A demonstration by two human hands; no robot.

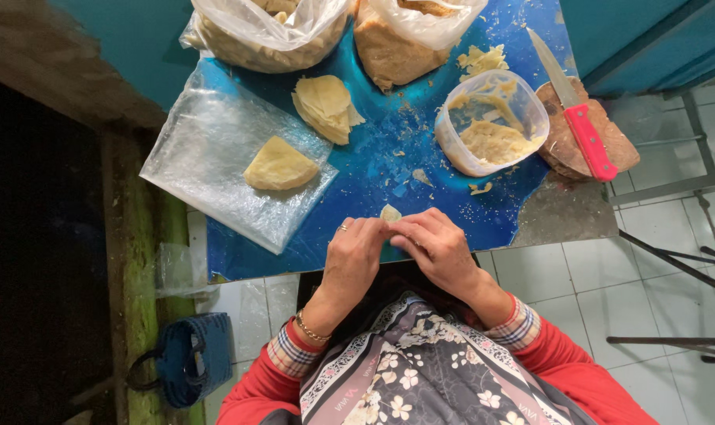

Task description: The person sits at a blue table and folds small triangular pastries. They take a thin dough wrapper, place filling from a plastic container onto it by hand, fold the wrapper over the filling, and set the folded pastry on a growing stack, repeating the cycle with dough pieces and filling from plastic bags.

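Observation:
My left hand (353, 253) and my right hand (436, 244) meet at the near edge of the blue table (373, 165), fingers pinched together around a small pale dough wrapper (390, 212) that peeks out above them. A folded dumpling (279, 165) lies on a clear plastic sheet (208, 149) to the left. A stack of thin wrappers (326, 106) sits behind it. A clear plastic tub (491, 122) with yellowish filling stands to the right.
Two plastic bags (275, 31) of food stand at the far edge. A knife with a pink handle (578, 118) rests on a round wooden board (589, 138) at the right. A blue woven bag (188, 358) sits on the tiled floor at the left.

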